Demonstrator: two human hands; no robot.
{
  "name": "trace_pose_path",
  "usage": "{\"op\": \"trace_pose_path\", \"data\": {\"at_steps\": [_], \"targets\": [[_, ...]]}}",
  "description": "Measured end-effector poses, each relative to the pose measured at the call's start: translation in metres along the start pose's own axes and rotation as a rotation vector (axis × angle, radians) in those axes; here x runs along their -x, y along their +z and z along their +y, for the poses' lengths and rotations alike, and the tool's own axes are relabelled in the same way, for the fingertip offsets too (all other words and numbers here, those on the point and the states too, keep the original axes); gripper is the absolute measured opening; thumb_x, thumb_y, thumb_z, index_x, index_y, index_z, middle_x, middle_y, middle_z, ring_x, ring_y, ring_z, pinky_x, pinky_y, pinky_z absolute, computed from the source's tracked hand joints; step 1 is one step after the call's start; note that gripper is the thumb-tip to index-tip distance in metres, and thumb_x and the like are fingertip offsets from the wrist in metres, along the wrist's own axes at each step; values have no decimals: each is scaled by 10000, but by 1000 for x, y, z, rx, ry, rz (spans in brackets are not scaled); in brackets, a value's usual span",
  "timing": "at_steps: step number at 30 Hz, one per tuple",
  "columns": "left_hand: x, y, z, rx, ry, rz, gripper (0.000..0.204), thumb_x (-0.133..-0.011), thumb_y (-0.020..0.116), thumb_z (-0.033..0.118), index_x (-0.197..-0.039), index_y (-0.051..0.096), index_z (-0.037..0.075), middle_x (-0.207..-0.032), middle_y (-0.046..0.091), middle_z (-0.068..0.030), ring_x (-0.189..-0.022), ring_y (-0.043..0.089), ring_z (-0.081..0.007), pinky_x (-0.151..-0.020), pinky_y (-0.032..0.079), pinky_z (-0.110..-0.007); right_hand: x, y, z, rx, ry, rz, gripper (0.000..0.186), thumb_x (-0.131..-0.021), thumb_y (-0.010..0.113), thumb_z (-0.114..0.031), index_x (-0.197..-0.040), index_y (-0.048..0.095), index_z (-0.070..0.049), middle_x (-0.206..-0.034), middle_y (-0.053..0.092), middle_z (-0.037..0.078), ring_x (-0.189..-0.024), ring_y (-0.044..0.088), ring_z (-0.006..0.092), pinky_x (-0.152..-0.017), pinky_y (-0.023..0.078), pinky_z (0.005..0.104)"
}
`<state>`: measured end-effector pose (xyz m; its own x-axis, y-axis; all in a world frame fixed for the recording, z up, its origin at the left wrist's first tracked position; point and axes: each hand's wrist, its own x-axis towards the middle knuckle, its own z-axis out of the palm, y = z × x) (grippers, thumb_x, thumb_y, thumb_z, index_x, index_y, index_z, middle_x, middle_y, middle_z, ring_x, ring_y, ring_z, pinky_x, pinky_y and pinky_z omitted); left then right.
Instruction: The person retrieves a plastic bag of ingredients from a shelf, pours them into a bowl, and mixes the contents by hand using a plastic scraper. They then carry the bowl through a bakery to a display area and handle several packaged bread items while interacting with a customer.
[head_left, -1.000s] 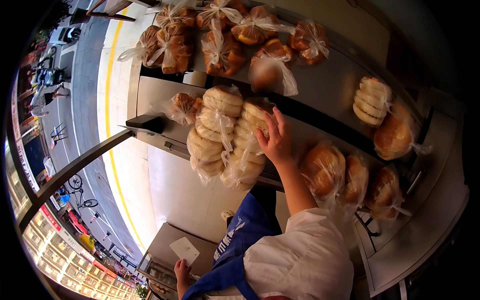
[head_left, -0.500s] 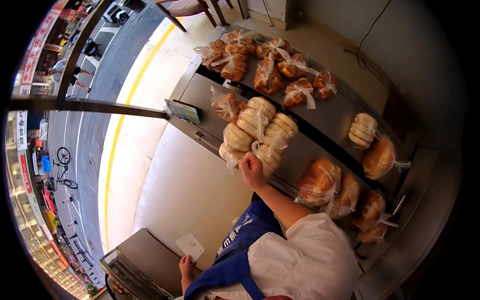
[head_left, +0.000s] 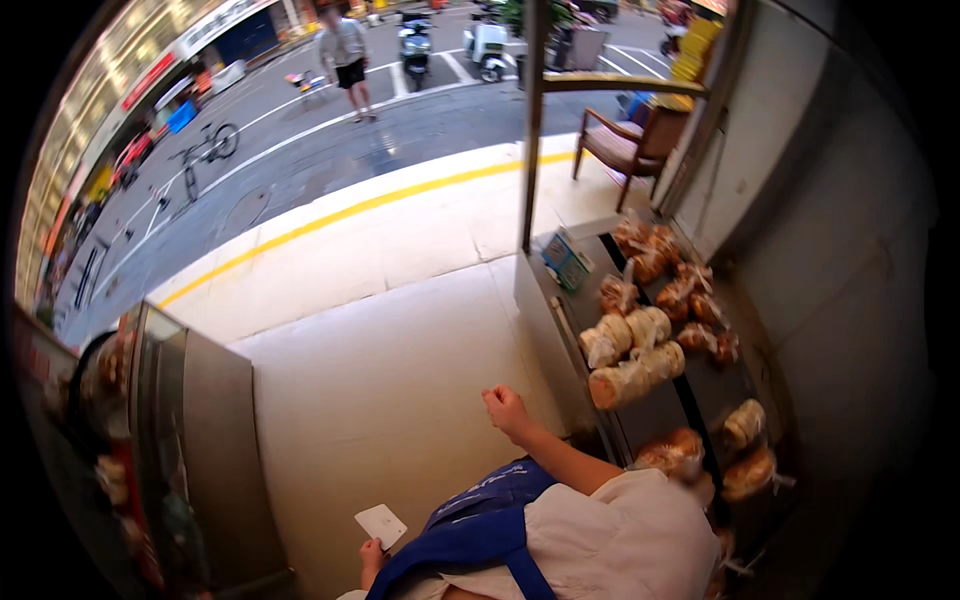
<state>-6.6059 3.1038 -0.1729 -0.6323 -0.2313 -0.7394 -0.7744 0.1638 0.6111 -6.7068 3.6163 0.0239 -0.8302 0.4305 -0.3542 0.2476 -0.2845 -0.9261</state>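
Note:
Low in the view, my left hand (head_left: 372,556) grips a flat white card (head_left: 381,525) by its lower edge, a few small marks on its face. My right hand (head_left: 508,411) is closed in a fist in front of me, above the pale floor, and nothing shows in it. Right of that fist, clear bags of stacked white buns (head_left: 634,376) lie on the metal counter (head_left: 636,411), apart from my hand. Bagged brown buns (head_left: 688,292) lie behind them, and larger bagged loaves (head_left: 672,452) are nearer to me.
A small blue-green sign (head_left: 567,262) stands at the counter's far corner. A glass-sided cabinet (head_left: 215,450) is on my left. Beyond the doorway post (head_left: 533,130) are a wooden chair (head_left: 640,140), a street with parked scooters (head_left: 415,48) and a bicycle (head_left: 207,152), and a person (head_left: 346,60).
My view has swung toward the street, so the counter now sits farther right. My right fist is now away from the bagged white buns. The left hand still holds the card.

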Motion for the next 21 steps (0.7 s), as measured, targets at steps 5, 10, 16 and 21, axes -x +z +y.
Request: {"op": "trace_pose_path", "data": {"at_steps": [5, 10, 16, 21], "targets": [[24, -64, -110, 116, -103, 156, 209, -741, 518, 185, -841, 571, 10, -684, 553, -74, -583, 544, -195, -485, 445, -347, 53, 125, 28, 37, 100, -406, 173, -858, 512, -180, -751, 426, -75, -554, 419, -7, -435, 376, 68, -388, 309, 216], [68, -80, -114, 14, -150, 137, 197, -737, 520, 182, -816, 578, 11, -666, 553, -73, -556, 536, -192, -469, 437, -342, 96, 190, 46, 188, 155, -594, 161, -850, 515, -173, -763, 425, -72, -574, 445, 11, -447, 391, 77, -393, 313, 216], [92, -82, -109, -41, -115, 94, 185, -731, 522, 178, -787, 586, 14, -644, 553, -72, -524, 527, -187, -450, 428, -336, 114, 208, 60, 203, 288, -619, 126, -835, 502, -143, -764, 420, -79, -581, 434, 21, -438, 373, 93, -371, 290, 228], [93, -82, -113, -73, -61, 83, 177, -727, 524, 175, -762, 593, 15, -625, 553, -72, -497, 520, -183, -434, 420, -332, 115, 194, 68, 113, 389, -539, 114, -812, 483, -93, -731, 402, -91, -574, 411, 24, -413, 345, 100, -352, 268, 240]]}}
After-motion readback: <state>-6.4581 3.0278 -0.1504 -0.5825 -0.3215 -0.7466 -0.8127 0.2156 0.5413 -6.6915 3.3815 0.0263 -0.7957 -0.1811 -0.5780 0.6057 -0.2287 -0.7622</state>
